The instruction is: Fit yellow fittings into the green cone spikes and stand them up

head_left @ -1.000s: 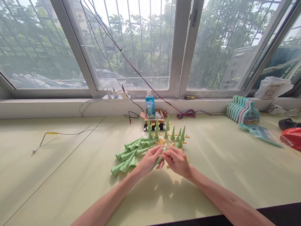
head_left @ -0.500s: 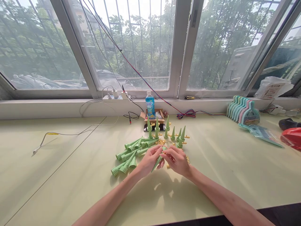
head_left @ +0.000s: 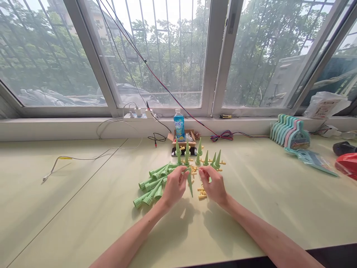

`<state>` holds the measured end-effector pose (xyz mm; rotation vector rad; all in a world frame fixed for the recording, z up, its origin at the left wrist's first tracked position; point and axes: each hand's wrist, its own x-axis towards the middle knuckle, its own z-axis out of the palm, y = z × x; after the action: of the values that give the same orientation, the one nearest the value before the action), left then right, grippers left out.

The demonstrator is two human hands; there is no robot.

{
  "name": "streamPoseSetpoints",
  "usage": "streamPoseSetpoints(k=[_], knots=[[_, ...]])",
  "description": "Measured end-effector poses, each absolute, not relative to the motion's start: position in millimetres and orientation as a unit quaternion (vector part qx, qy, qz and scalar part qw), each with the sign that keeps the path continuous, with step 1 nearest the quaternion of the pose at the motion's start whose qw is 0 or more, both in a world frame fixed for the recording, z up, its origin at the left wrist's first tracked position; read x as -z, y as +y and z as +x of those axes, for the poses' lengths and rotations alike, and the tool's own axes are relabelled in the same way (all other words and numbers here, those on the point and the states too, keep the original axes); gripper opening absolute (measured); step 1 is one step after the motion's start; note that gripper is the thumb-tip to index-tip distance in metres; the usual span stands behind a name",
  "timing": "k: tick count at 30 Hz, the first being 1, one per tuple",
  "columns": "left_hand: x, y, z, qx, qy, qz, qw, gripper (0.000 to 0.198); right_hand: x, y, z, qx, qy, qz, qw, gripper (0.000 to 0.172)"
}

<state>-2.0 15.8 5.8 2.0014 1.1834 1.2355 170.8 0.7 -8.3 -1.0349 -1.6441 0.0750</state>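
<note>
My left hand (head_left: pixel 174 187) is closed on the upper end of a green plastic plant watering spike (head_left: pixel 190 186), whose tip points down towards the table. Across a small gap, my right hand (head_left: pixel 215 187) is closed in a pinch; whatever is between its fingertips is too small to make out. Loose yellow valves (head_left: pixel 202 194) lie on the table between and below the hands. Several green spikes (head_left: pixel 152 195) lie piled to the left of my left hand. Beyond the hands, more green spikes (head_left: pixel 187 150) stand upright with yellow valves sticking out sideways.
A blue drink bottle (head_left: pixel 179 125) and a small cardboard box (head_left: pixel 190 143) stand at the back, behind a dark phone (head_left: pixel 176 152). Cables (head_left: pixel 224 136) run along the wall. Teal brush-like items (head_left: pixel 291 134) and a red object (head_left: pixel 347 164) sit at the right.
My hands have moved apart, the right one to the right. The spike, earlier held between both hands, now hangs from my left hand with its tip turned more downward.
</note>
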Motion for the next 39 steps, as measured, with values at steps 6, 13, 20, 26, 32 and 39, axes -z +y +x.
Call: streamPoseSetpoints(k=[6, 13, 20, 26, 32, 39], knots=[[-0.4, 19.4, -4.1, -0.337, 0.446, 0.818, 0.135, 0.022, 16.1, 6.2, 172.9, -0.042, -0.694, -0.478, 0.537, 0.014], [5.4, 19.5, -4.2, -0.3, 0.436, 0.843, 0.092, 0.027, 22.5, 10.4, 173.4, -0.045, -0.725, -0.479, 0.493, 0.015], [6.9, 19.3, -3.7, -0.283, 0.429, 0.855, 0.066, 0.022, 25.5, 12.8, 173.5, -0.042, -0.75, -0.477, 0.456, 0.011], [5.4, 22.1, -5.6, -0.311, 0.434, 0.844, 0.057, 0.021, 24.1, 11.5, 173.9, -0.048, -0.754, -0.481, 0.445, 0.011], [3.1, 25.3, -9.7, -0.325, 0.457, 0.828, 0.024, 0.023, 24.9, 11.8, 173.8, -0.053, -0.754, -0.479, 0.447, 0.011], [5.7, 23.9, -9.1, -0.289, 0.468, 0.835, -0.002, 0.026, 24.2, 11.1, 173.4, -0.058, -0.754, -0.481, 0.444, 0.012]])
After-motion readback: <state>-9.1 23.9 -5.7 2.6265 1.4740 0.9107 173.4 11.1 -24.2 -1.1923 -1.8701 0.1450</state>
